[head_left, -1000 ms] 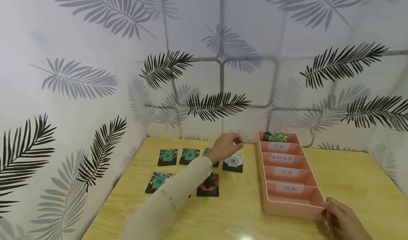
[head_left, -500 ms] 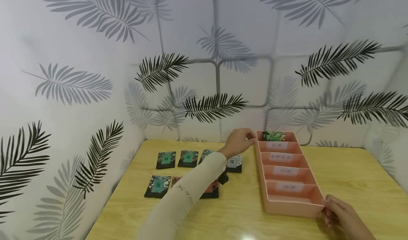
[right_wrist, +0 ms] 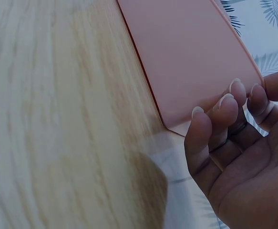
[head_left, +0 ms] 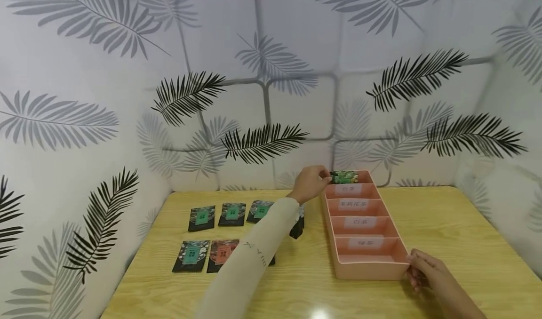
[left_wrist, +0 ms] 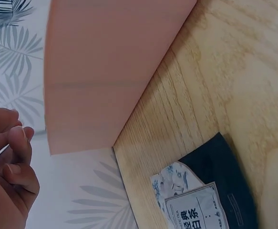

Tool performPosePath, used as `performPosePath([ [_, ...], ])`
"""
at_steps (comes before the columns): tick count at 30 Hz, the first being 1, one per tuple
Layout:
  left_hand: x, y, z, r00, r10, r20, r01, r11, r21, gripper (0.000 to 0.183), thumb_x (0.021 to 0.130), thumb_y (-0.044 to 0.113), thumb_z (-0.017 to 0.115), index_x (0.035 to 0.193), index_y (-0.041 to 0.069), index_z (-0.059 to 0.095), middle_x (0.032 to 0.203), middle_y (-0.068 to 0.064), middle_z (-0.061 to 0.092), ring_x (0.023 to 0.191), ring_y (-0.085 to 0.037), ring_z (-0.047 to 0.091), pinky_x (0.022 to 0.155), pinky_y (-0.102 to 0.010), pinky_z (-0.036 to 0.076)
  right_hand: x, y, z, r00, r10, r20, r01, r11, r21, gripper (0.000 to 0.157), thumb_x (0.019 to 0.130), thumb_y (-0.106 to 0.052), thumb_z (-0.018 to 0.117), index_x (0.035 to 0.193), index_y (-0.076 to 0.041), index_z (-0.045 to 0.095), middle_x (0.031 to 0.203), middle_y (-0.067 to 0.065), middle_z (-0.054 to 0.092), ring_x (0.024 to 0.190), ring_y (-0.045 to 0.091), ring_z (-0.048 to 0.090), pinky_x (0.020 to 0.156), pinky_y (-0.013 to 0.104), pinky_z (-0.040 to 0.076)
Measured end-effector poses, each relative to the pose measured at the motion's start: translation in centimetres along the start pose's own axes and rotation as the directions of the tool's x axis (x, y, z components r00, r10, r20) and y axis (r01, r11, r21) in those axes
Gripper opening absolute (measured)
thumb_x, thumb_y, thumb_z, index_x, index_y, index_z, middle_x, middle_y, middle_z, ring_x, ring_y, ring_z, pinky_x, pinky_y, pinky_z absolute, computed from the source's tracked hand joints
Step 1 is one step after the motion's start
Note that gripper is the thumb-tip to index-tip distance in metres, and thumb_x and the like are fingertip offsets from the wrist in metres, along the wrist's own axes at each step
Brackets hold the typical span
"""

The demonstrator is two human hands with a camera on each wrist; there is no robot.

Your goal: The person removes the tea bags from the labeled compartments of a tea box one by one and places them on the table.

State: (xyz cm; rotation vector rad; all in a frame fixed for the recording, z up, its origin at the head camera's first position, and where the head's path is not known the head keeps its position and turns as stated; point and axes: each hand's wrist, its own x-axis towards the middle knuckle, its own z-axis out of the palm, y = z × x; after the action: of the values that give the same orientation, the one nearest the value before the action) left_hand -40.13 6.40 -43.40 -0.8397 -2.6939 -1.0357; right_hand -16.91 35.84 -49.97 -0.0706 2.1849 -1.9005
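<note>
A pink divided box (head_left: 367,272) stands on the table, its compartments bearing white labels with handwritten characters. My right hand (head_left: 429,274) pinches its near right corner between thumb and index finger; the other fingers bend beside the wall (right_wrist: 196,52). My left hand (head_left: 312,182) is at the far left corner of the box, close to a green tea sachet (head_left: 346,178) in the farthest compartment. In the left wrist view its bent fingers (left_wrist: 22,143) lie just past the rim and hold nothing visible. A white-and-dark tea sachet (left_wrist: 196,210) lies beside the box.
Several tea sachets lie in two rows on the left of the table, such as one with a green label (head_left: 202,218) and one with a red label (head_left: 223,253). My left sleeve (head_left: 250,258) hides part of them. A leaf-patterned wall (head_left: 292,107) stands behind.
My left hand has moved right, from above the sachets to the box's far left corner. The right hand stays at the near corner. The head view has turned right.
</note>
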Motion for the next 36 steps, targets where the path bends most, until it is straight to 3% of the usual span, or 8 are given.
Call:
performPosePath([
  [8,1.3,-0.5,1.4,0.998,-0.061,-0.011,0.062,0.996,0.058,0.016,0.104,0.019,0.064,0.110,0.010,0.075,0.102,0.000,0.074,0.088,-0.014,0.068,0.075,-0.030,0.054,-0.2,0.3,-0.1,0.998,-0.058,0.017,0.058,0.998,-0.007,0.039,0.115,-0.025,0.035,0.081,-0.008,0.044,0.074,0.001,0.057,0.063,0.011,0.054,0.059,0.031,0.052],
  [11,1.6,-0.3,1.9,0.998,-0.063,-0.017,0.065,0.992,0.111,0.017,0.104,0.019,0.064,0.112,0.011,0.076,0.103,0.000,0.075,0.089,-0.014,0.069,0.076,-0.030,0.055,-0.3,0.2,-0.1,0.999,-0.035,0.024,0.035,0.999,0.009,0.039,0.115,-0.027,0.035,0.082,-0.010,0.046,0.075,0.001,0.057,0.064,0.011,0.054,0.060,0.032,0.053],
  [18,3.0,0.0,2.9,0.998,-0.063,0.002,0.062,0.989,0.131,0.022,0.104,0.019,0.064,0.123,0.014,0.075,0.108,0.001,0.075,0.082,-0.009,0.069,0.068,-0.028,0.054,-0.3,-0.1,-0.2,1.000,-0.002,0.029,0.001,0.999,0.033,0.039,0.115,-0.031,0.035,0.085,-0.008,0.045,0.076,0.003,0.055,0.064,0.013,0.052,0.061,0.034,0.053],
  [22,3.8,0.1,3.4,0.998,-0.061,0.018,0.056,0.977,0.206,0.026,0.104,0.020,0.064,0.129,0.019,0.073,0.115,0.002,0.074,0.086,-0.010,0.068,0.065,-0.028,0.053,-0.4,-0.2,-0.3,1.000,-0.006,0.026,0.006,1.000,0.026,0.039,0.115,-0.030,0.036,0.084,-0.008,0.043,0.075,0.003,0.055,0.064,0.013,0.053,0.061,0.034,0.053],
  [27,4.2,0.3,3.7,0.996,-0.071,0.053,0.051,0.949,0.311,0.028,0.104,0.022,0.064,0.131,0.022,0.072,0.121,0.001,0.071,0.099,-0.014,0.067,0.070,-0.029,0.054,-0.4,-0.4,-0.3,1.000,0.004,0.027,-0.004,1.000,0.017,0.040,0.115,-0.031,0.036,0.082,-0.010,0.041,0.075,0.002,0.054,0.065,0.012,0.053,0.063,0.033,0.053],
  [32,4.2,0.3,3.9,0.994,-0.094,0.054,0.073,0.948,0.309,0.025,0.103,0.024,0.066,0.127,0.021,0.073,0.117,0.002,0.068,0.102,-0.014,0.064,0.079,-0.032,0.055,-0.4,-0.4,-0.3,1.000,0.008,0.025,-0.009,1.000,0.019,0.040,0.115,-0.032,0.036,0.083,-0.008,0.041,0.075,0.003,0.054,0.064,0.013,0.053,0.062,0.034,0.053],
  [36,4.1,0.2,3.9,0.995,-0.090,0.037,0.076,0.957,0.279,0.013,0.102,0.025,0.068,0.113,0.021,0.073,0.106,0.004,0.067,0.093,-0.011,0.062,0.075,-0.030,0.053,-0.5,-0.3,-0.2,1.000,0.008,0.020,-0.008,1.000,0.019,0.040,0.115,-0.032,0.037,0.084,-0.006,0.040,0.075,0.003,0.054,0.064,0.014,0.052,0.062,0.035,0.053],
])
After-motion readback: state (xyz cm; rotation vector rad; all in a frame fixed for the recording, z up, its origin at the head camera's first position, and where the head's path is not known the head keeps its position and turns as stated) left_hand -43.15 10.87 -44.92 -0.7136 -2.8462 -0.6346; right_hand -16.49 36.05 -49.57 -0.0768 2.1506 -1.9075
